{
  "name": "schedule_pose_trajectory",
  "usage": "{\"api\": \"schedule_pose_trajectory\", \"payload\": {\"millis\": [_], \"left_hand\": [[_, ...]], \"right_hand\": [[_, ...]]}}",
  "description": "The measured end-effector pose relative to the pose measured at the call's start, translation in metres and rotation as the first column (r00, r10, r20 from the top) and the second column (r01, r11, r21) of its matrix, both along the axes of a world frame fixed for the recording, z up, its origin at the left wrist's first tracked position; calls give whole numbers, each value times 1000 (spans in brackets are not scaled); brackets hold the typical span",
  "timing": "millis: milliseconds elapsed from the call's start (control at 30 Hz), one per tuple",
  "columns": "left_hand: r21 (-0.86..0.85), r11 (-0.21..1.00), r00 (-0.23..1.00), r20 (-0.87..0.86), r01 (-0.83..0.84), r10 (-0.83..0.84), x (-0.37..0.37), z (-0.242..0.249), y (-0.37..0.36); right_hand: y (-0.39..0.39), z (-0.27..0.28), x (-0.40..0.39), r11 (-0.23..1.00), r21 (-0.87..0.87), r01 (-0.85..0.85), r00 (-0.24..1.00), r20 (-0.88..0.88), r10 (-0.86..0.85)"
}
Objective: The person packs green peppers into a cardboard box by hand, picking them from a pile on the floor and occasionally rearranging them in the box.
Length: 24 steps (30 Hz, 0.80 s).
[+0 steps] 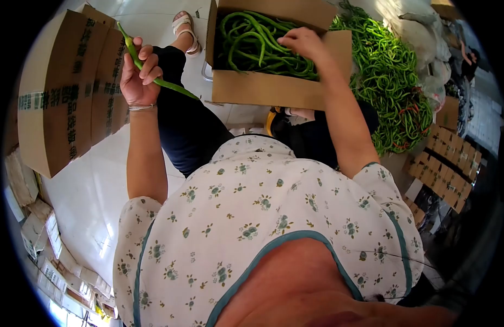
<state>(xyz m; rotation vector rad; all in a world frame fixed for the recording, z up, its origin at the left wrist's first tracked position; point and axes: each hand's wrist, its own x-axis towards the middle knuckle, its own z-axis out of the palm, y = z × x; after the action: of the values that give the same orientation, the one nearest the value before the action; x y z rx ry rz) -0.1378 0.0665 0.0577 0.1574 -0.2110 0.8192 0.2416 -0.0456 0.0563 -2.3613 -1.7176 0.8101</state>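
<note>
My left hand [139, 73] is closed around a long green chili pepper [173, 87], raised beside a standing carton. The pepper's stem end points up past the fingers, and its thin tip slants down to the right. Over the right part of an open cardboard box [268, 90], my right hand [303, 42] has its fingers bent and drawn together among long green chili peppers [252, 41]. Whatever those fingers may pinch is hidden. Curved and tangled, the peppers lie inside the box below its raised flaps.
Right of the box lies a large heap of green peppers [391, 82] with a few red ones. White sacks [415, 32] border it. Printed cartons [72, 92] stand at left, stacked flat cartons [445, 163] at right. A sandalled foot [185, 32] rests on the tiled floor.
</note>
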Motion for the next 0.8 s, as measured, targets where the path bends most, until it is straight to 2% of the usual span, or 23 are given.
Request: {"api": "schedule_pose_trajectory", "payload": {"millis": [33,100,167,200,300,333,467,567,600,667,700,767,800], "left_hand": [[-6,1000,1000,-5,8,-8,1,0,-1],[-9,1000,1000,-18,14,-14,3,0,0],[0,1000,999,-25,28,-28,1,-1,0],[3,1000,999,-46,16,-16,1,-1,-2],[-9,1000,999,-47,15,-16,-3,0,-1],[-10,1000,999,-52,7,-7,-2,1,-1],[-21,1000,997,-71,17,-18,3,4,-2],[-22,1000,997,-83,3,-5,1,3,-1],[-27,1000,996,-89,-3,1,0,4,-3],[-25,1000,996,-95,-3,1,-1,3,-2],[-28,1000,995,-102,-9,6,-1,3,-1],[-31,999,994,-109,-17,14,0,4,-1],[-27,999,993,-119,-19,15,1,4,-1]], "right_hand": [[1,-3,-13,983,-174,65,998,36,-59],[-11,-50,-19,965,-209,157,929,-302,-216],[-21,-46,-41,978,-202,59,973,-208,-101],[-29,-41,-48,983,-176,-42,986,-168,12],[-41,-41,-35,981,-195,18,999,-43,-27],[-42,-39,-29,980,-176,90,996,33,-85],[-49,-25,-17,953,-291,-86,996,-15,85],[-52,-21,-16,930,-354,-95,992,47,119],[-47,-20,-14,919,-393,-3,992,114,52],[-43,-21,-20,1000,-13,-20,991,134,21],[-40,-18,-25,983,181,-18,990,139,-7],[-17,-17,-43,962,208,-175,974,181,138],[-7,-21,-53,967,164,-194,969,185,163]]}}
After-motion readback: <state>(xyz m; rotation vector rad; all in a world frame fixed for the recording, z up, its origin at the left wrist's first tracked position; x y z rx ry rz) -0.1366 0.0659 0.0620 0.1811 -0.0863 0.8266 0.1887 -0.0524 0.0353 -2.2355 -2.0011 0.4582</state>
